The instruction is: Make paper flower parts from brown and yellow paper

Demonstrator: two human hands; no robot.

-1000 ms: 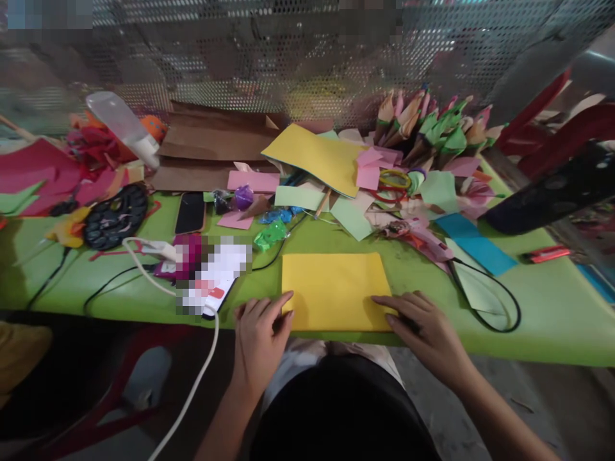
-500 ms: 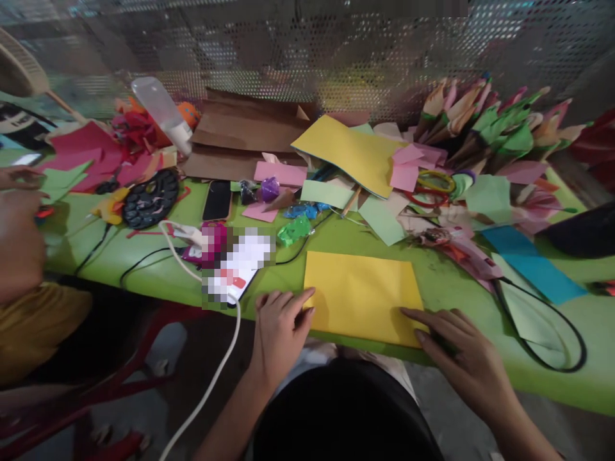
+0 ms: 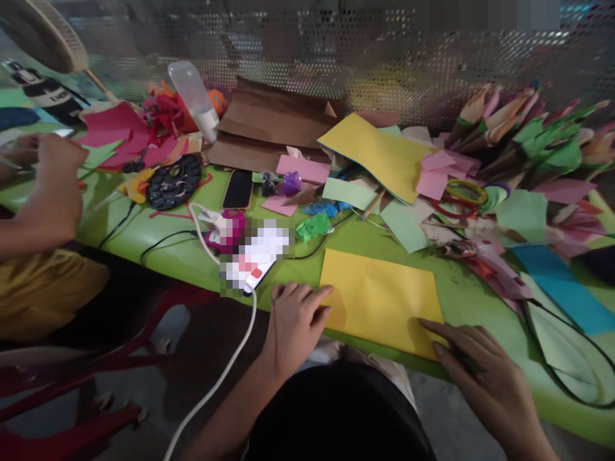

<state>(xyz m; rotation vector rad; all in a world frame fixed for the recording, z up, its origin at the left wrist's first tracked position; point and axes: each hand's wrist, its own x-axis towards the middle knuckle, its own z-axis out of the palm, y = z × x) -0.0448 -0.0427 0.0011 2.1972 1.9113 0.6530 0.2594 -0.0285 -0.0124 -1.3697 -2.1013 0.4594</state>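
- The step in hand looks like squaring or steadying a yellow sheet [image 3: 382, 298] flat on the green tabletop [image 3: 457, 302], with a hand at either side
- The next move, as I judge it, calls for light, even pressure from both sides so the sheet does not skew; picking up or creasing it would need a fingertip under an edge, and which of these fits cannot be told
- The sheet lies directly in front of the person, between the hands, its near edge close to the tabletop's front edge; whether it is one layer or several is unclear
- The left hand [image 3: 294, 320] is loosely curled, index fingertip on the sheet's left margin, thumb spread a little from it, nothing visibly gripped
- The right hand [image 3: 485, 365] reaches in from the other side, index finger extended onto the sheet near its right margin and thumb beside the near right corner, a moderate gap between them, no clear pinch
- Beyond the sheet lie a crumpled green wrapper [image 3: 312, 226] and a pale green slip [image 3: 406, 224]; a pink glue gun [image 3: 497, 278] sits past its right side, and a lit phone [image 3: 263, 248] lies beyond the left hand
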